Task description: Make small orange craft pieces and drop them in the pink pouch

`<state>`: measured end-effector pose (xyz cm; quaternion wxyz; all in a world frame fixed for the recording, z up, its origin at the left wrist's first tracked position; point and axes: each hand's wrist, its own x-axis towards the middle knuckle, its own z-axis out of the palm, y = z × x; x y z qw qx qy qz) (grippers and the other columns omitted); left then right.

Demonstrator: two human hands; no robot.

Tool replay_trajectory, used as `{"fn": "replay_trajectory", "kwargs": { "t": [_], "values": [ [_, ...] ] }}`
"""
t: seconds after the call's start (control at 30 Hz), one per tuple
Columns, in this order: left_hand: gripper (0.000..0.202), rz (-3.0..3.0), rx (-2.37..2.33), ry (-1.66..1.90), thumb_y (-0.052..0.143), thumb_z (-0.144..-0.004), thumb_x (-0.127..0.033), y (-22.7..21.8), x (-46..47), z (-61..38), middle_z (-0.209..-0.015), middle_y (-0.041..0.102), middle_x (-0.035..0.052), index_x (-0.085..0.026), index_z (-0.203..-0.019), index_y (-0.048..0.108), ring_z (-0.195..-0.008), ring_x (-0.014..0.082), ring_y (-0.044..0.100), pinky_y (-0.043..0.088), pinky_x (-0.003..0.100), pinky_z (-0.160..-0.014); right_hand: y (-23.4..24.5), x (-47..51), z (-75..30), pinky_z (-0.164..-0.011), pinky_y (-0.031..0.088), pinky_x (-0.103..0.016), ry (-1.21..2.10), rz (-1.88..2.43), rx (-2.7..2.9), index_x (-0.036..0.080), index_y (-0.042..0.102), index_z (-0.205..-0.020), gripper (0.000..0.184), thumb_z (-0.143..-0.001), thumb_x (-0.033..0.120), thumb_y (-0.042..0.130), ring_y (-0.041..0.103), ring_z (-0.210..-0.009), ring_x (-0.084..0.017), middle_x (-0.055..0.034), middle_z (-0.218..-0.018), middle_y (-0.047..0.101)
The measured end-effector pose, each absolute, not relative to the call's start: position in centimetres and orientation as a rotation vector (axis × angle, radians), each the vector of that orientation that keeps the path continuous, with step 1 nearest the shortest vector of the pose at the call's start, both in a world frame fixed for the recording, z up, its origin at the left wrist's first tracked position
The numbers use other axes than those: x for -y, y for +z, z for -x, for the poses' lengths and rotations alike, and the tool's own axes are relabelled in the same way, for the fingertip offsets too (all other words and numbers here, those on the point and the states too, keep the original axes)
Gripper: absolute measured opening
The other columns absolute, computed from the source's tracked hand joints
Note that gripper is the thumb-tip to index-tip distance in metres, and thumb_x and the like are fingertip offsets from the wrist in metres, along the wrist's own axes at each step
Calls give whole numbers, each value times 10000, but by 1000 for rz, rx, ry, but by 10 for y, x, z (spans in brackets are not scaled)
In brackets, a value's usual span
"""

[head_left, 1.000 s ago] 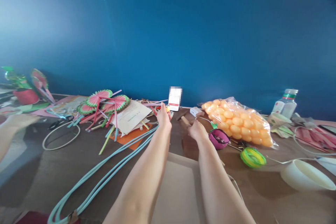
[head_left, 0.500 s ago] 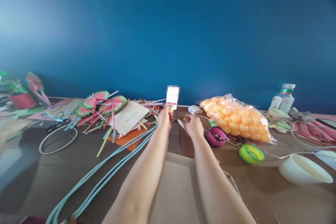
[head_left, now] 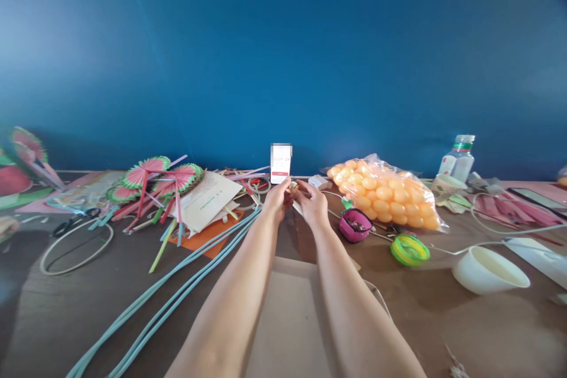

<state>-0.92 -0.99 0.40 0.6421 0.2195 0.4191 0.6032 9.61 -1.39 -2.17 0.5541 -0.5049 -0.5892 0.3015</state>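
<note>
Both of my hands meet in front of an upright phone (head_left: 280, 168) with a lit white screen. My left hand (head_left: 277, 198) is closed on a small yellow object (head_left: 293, 186), too small to name exactly. My right hand (head_left: 312, 205) has its fingers pinched at the same object from the other side. Beneath the right fingers lies a thin pale strip (head_left: 297, 208) on the table. Close by on the right are a small white box (head_left: 318, 181) and a magenta pouch (head_left: 355, 225) with small dark items inside.
Right: a clear bag of orange balls (head_left: 385, 196), a green-yellow coil (head_left: 410, 250), a white cup (head_left: 489, 270) and a bottle (head_left: 458, 159). Left: watermelon-patterned paper fans (head_left: 179, 180), papers (head_left: 208, 201), scissors (head_left: 73, 224) and long pale-blue tubes (head_left: 177, 283). Another person's hand (head_left: 7, 227) shows at the left edge.
My right hand has moved left from the table to the yellow object in my left hand. The view has shifted slightly right. The other person's hand is now mostly out of view.
</note>
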Motion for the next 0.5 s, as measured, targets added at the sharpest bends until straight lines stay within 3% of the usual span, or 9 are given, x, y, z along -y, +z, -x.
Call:
{"fn": "replay_trajectory", "kwargs": {
  "t": [0.5],
  "values": [
    [352,-561,-966,1397,813,-699,-437,3,11,7,-622,593,7,-133,-786,658,-507,67,527,386,177,-490,-18,17,-97,-869,506,-313,574,1356,1446,269,705,-1194,375,-850,383,610,670,-880,-182,-22,-1077,748]
  ]
}}
